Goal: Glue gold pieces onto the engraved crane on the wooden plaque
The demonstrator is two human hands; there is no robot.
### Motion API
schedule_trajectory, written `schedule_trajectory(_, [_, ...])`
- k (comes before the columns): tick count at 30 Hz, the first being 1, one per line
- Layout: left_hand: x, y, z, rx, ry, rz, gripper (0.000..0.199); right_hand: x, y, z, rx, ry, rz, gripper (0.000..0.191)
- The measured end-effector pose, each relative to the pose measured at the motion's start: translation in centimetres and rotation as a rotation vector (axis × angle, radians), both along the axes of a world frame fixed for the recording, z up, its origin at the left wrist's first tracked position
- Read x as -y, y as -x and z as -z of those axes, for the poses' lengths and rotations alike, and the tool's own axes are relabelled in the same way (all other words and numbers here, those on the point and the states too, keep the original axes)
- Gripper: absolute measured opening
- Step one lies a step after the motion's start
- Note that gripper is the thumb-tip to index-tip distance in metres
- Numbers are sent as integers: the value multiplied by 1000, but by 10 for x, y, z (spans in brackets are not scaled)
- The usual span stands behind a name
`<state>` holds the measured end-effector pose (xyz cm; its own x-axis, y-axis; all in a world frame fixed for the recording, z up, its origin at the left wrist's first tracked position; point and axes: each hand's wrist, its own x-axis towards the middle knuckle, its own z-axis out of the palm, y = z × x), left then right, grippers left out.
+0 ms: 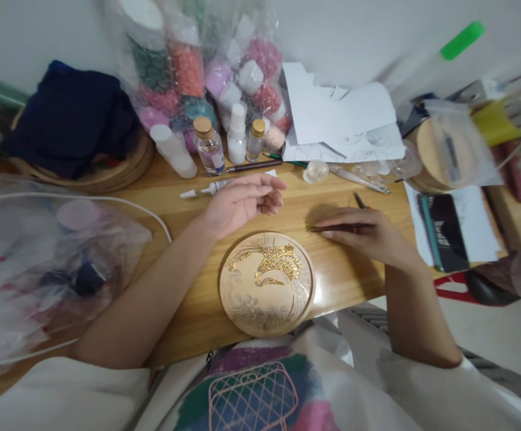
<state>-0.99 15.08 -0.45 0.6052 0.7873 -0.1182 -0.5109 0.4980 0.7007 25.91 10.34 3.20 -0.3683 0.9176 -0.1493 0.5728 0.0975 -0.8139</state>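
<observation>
Dark tweezers [347, 227] lie pinched in my right hand [365, 232], their tips pointing left just above the wooden table. My left hand [244, 203] is raised palm up, its fingers loosely curled and apart, with nothing visible in it. Below and between the hands, a round wooden disc [237, 293] rests at the table's front edge. It bears a gold crane design [280, 263] and thin grey wave lines. A white glue tube [215, 188] lies behind my left hand, partly hidden by it.
Small bottles [209, 146] and bags of colourful jars [188, 66] stand at the back. Papers [341, 120] lean behind pens. Dark cloth [76, 120] sits back left, above a plastic bag [63, 257] and white cable [148, 209]. A black item [448, 230] lies right.
</observation>
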Motion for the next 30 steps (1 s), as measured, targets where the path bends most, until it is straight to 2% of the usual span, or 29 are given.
schedule_trajectory(4, [0,0,0,-5,-3,-2,22,2,0,-8,45,-25,-25,18])
schedule_trajectory(11, [0,1,-1,-16,2,2,21,21,15,-19,243,-142,95,13])
schedule_trajectory(19, [-1,1,-1,-15,-18,3,22,31,27,-7,187,-93,383,16])
schedule_trajectory(30, [1,1,-1,-27,-12,-3,22,44,28,5,72,-118,515,13])
